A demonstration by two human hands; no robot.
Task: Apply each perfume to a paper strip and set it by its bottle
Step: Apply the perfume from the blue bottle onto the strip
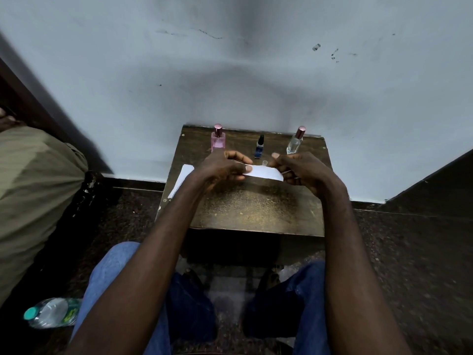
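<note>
Three perfume bottles stand in a row at the back of a small dark wooden table: a pink one at the left, a small blue one in the middle, a clear one at the right. Both hands hold one white paper strip just above the table, in front of the blue bottle. My left hand pinches its left end. My right hand grips its right end. A small clear cap shows behind the strip. More white paper lies at the table's left edge.
The table stands against a pale blue wall. My knees in blue jeans sit below its front edge. A plastic water bottle lies on the dark floor at the lower left. An olive cloth bundle fills the left side.
</note>
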